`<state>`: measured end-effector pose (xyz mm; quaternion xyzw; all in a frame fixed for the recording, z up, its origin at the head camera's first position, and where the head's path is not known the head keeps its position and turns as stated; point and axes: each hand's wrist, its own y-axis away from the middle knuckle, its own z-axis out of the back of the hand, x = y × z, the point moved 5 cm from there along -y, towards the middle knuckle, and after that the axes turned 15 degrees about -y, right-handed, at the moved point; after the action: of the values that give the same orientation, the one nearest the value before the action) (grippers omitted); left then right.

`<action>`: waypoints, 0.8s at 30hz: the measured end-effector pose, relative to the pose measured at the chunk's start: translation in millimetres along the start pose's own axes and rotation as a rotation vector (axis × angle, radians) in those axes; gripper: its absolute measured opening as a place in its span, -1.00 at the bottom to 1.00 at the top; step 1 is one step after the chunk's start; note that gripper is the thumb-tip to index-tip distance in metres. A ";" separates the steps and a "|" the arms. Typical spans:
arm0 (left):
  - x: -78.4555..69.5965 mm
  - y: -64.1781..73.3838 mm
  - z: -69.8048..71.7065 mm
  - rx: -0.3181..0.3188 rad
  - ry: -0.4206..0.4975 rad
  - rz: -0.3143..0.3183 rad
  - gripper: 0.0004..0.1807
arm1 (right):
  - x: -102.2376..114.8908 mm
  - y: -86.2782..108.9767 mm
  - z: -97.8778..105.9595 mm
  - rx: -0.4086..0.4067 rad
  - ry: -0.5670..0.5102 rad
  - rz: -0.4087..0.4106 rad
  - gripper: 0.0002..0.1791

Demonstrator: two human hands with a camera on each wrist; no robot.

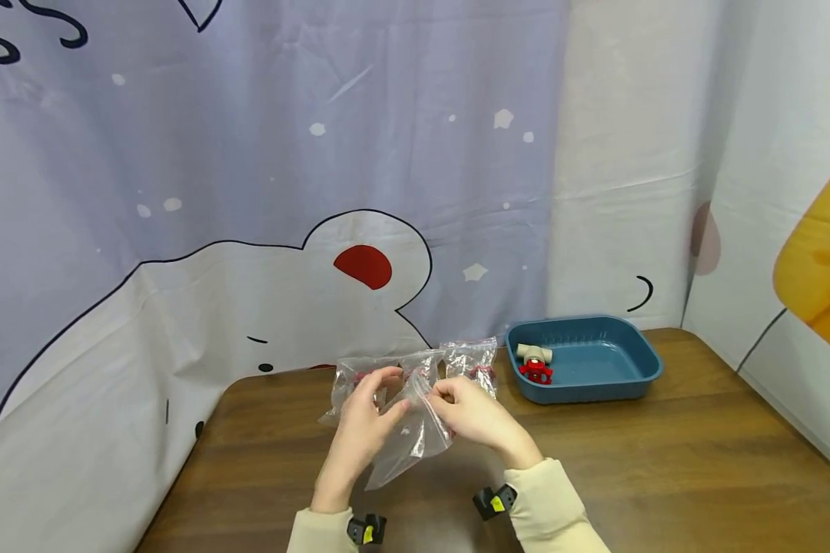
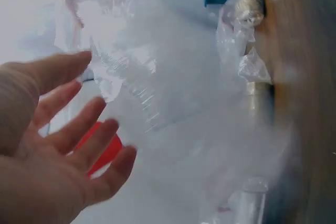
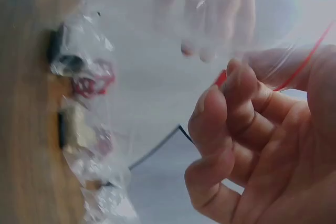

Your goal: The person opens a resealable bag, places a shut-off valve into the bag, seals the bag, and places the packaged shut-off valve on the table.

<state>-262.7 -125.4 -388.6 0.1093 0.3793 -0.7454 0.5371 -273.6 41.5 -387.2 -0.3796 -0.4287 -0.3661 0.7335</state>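
A clear zip bag (image 1: 415,442) hangs between my two hands over the table, looking flat. My right hand (image 1: 473,415) pinches its edge between thumb and fingers; a red zip line (image 3: 310,59) runs beside that grip in the right wrist view. My left hand (image 1: 361,422) is at the bag's left side, fingers spread and loosely bent. In the left wrist view no bag edge lies between the left fingers (image 2: 100,116). Behind the hands sit clear bags (image 1: 480,365) with red-handled fittings inside, partly hidden by the hands and the held bag.
On the right at the back stands a blue tray (image 1: 584,393), with a beige pipe valve (image 1: 534,353) with a red handle in its left end. A printed curtain (image 1: 456,192) hangs right behind the wooden table (image 1: 698,438).
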 end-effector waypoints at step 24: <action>-18.7 4.8 -19.9 0.008 -0.224 0.202 -0.71 | -0.6 11.4 28.4 -0.164 0.203 -0.002 -0.61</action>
<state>-255.9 -99.1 -393.7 0.0649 0.3011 -0.6966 0.6479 -274.0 71.5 -380.7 -0.3987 -0.3213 -0.4373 0.7393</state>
